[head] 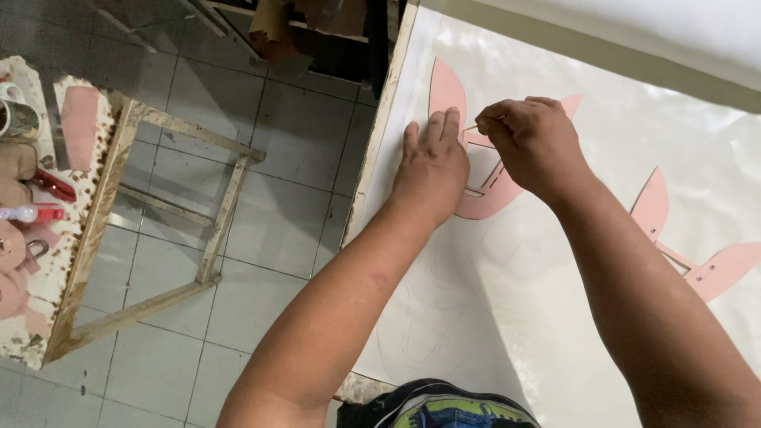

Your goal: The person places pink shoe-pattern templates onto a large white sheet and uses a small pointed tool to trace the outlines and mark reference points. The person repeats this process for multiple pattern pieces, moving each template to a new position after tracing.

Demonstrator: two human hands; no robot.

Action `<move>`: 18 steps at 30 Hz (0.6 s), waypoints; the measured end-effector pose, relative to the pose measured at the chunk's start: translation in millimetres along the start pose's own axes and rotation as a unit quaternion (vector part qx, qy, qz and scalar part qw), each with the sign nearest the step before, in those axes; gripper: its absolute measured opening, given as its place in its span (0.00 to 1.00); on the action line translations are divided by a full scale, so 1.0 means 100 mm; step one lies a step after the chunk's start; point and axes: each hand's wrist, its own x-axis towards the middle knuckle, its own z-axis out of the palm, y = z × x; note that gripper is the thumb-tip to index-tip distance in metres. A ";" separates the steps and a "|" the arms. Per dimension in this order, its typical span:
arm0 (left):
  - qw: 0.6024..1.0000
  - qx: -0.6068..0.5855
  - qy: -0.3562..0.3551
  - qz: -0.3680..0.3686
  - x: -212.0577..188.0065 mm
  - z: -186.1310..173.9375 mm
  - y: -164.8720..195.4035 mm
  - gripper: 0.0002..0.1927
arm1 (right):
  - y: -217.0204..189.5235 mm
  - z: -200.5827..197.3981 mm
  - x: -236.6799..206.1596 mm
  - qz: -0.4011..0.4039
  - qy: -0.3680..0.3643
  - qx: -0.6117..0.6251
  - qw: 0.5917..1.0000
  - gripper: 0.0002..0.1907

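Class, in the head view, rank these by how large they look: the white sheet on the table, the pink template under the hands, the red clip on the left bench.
1. White sheet
2. Pink template
3. Red clip, clearly the smallest.

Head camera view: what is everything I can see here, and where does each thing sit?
Pink pattern template: one, pink, on the white sheet, under both hands.
Second pink template: one, pink, on the sheet at right.
White sheet: one, white, covers the work table; faint traced outlines near the bottom.
Thin marking stick: one, pale, pinched in the right hand.
Wooden frame: one, bare wood, on the grey tiled floor.
Side bench: one, stained white, far left, carrying a metal tin and red-handled tools.
Left hand: flat on the template.
Right hand: fingers closed on the stick.
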 end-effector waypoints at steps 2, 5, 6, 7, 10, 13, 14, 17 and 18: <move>0.995 -0.093 0.037 -0.010 0.00 0.07 -0.01 0.11 | 0.00 -0.01 -0.03 0.014 -0.002 -0.015 1.000 0.06; 0.987 -0.150 0.041 -0.026 0.02 0.11 -0.04 0.10 | 0.02 -0.03 -0.07 0.016 0.001 -0.006 1.000 0.05; 0.987 -0.156 0.033 -0.030 0.01 0.11 -0.04 0.09 | 0.02 -0.03 -0.09 0.015 0.003 0.004 1.000 0.05; 0.987 -0.154 0.024 -0.031 0.01 0.11 -0.06 0.08 | 0.02 -0.02 -0.11 0.021 -0.003 0.005 1.000 0.05; 0.988 -0.148 0.013 -0.032 0.01 0.07 -0.11 0.11 | 0.03 -0.01 -0.12 0.029 -0.009 0.001 1.000 0.05; 0.987 -0.156 0.007 -0.027 -0.03 0.03 -0.14 0.12 | 0.03 -0.01 -0.17 0.035 0.001 -0.008 0.999 0.06; 0.986 -0.163 0.001 -0.026 -0.02 0.02 -0.15 0.12 | 0.02 0.00 -0.20 0.041 0.005 -0.008 0.999 0.06; 0.987 -0.159 -0.023 -0.027 -0.03 -0.02 -0.17 0.16 | -0.01 0.04 -0.25 0.047 0.008 0.012 0.999 0.06; 0.987 -0.153 -0.031 -0.026 -0.02 -0.03 -0.17 0.17 | -0.02 0.05 -0.27 0.047 0.009 0.022 0.999 0.05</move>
